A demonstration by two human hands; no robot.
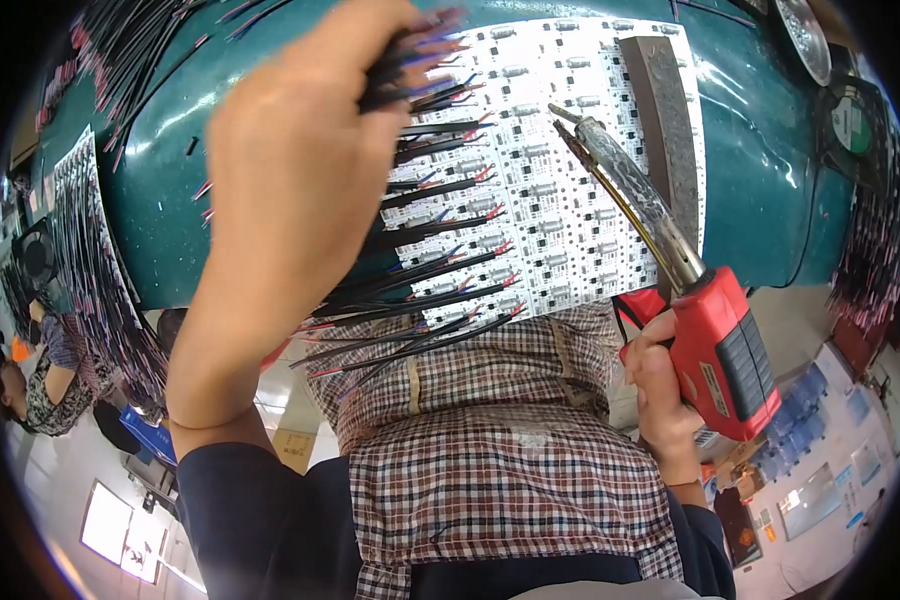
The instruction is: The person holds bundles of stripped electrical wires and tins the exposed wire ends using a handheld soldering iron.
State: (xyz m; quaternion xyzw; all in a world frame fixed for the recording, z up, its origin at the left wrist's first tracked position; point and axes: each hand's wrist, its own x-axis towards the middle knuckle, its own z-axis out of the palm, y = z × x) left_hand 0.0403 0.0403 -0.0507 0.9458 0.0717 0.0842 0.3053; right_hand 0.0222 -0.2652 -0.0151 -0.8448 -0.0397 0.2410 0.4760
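My right hand is closed around the handle of a red soldering gun. Its metal barrel points up and left, with a thin solder tube alongside, and the tip hovers over a white circuit board panel. My left hand, slightly blurred, is above the panel's left side, fingers wrapped round a bundle of black wires with coloured ends. Below it, several black wires lie in rows, their red and blue ends on the panel's left part. A dark grey bar rests along the panel's right side.
The panel lies on a green work surface. More black wires are at the upper left, and a wired panel hangs at the left edge. A solder reel and a metal dish stand upper right. Another person is at far left.
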